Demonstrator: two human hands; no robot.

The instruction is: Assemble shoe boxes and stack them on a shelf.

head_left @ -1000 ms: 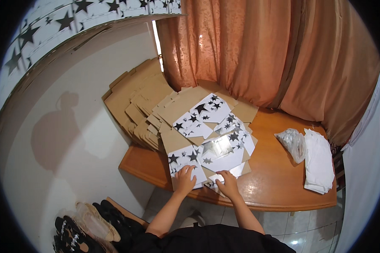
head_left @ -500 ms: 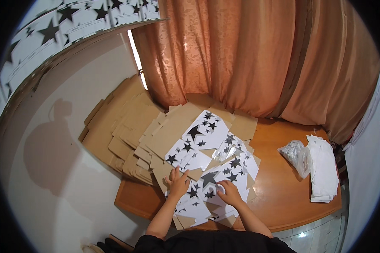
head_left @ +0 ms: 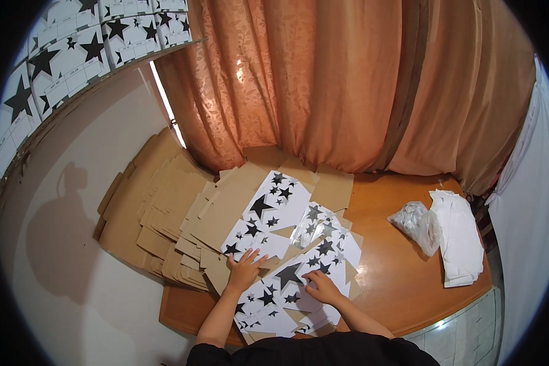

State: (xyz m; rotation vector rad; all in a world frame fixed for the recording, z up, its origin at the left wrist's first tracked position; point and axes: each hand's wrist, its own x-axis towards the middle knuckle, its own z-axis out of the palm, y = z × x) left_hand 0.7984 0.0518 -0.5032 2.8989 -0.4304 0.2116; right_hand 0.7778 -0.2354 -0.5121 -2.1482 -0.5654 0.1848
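Your single head camera looks steeply down from above and close behind your hands, facing the curtain (head_left: 323, 85) beyond them.

The star-printed box sheet (head_left: 287, 274) now lies spread flatter on the counter (head_left: 396, 274) than a moment ago, with the left hand (head_left: 245, 268) and right hand (head_left: 322, 287) pressing farther apart on it.

– Is it bright in here?

– Yes, warm and bright. Daylight slips in through a gap beside the curtain (head_left: 323, 85).

– Any shadows?

– A dark shadow of a person falls on the wall (head_left: 61, 244). The desk (head_left: 402, 274) shines a little.

– And the edges?

– Round and black, with bent lines. Everything looks sharp enough.
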